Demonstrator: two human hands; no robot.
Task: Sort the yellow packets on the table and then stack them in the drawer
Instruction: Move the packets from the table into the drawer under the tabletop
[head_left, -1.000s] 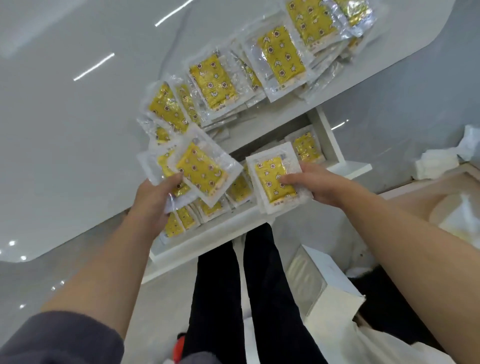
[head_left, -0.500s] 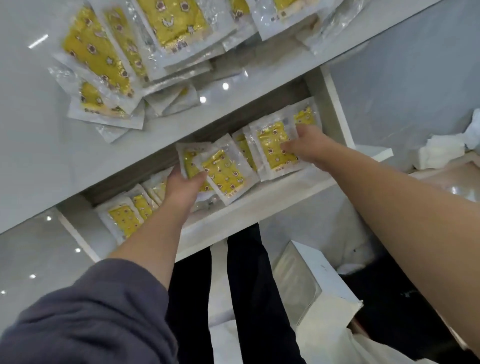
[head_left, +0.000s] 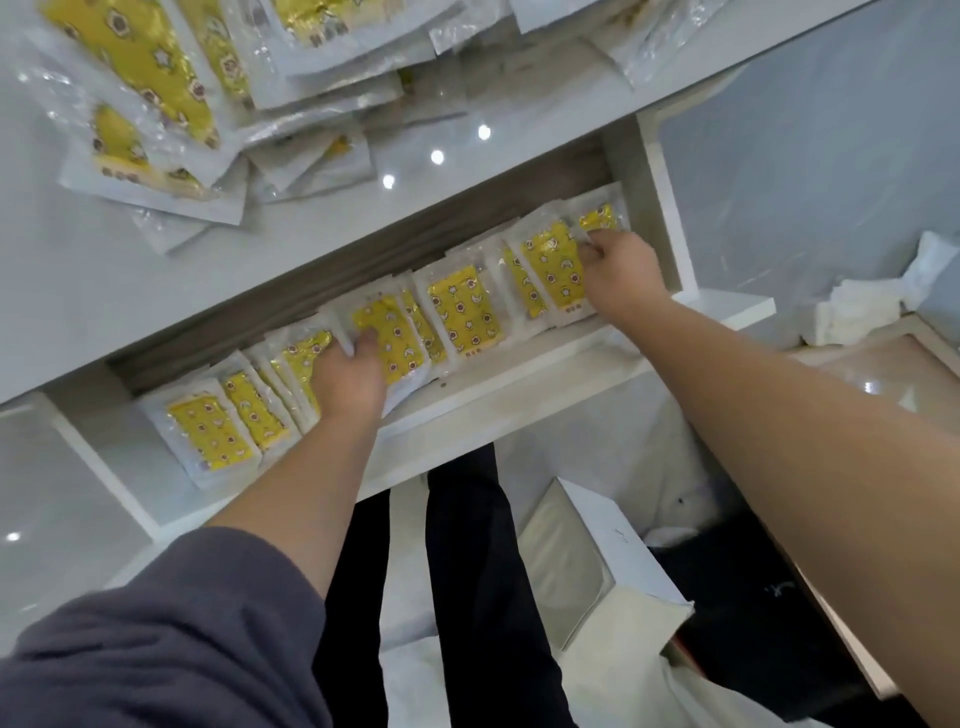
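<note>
A white drawer (head_left: 524, 374) stands pulled out below the table edge. Inside it, several yellow packets in clear wrap lean in an overlapping row (head_left: 465, 312) from left to right. My left hand (head_left: 348, 382) is down in the drawer, fingers on a yellow packet (head_left: 387, 338) near the row's middle. My right hand (head_left: 621, 275) pinches the edge of a packet (head_left: 556, 270) at the row's right end. A loose heap of more yellow packets (head_left: 156, 78) lies on the grey table (head_left: 78, 291) above the drawer.
My dark trouser legs (head_left: 467, 571) are below the drawer front. A white box (head_left: 597, 561) stands on the floor to their right. Crumpled white tissue (head_left: 862, 306) lies at the far right beside a tan surface (head_left: 883, 374).
Both hands have carried their packets down from in front of the table into the drawer and set them into the row. The view has tilted down, closer to the drawer.
</note>
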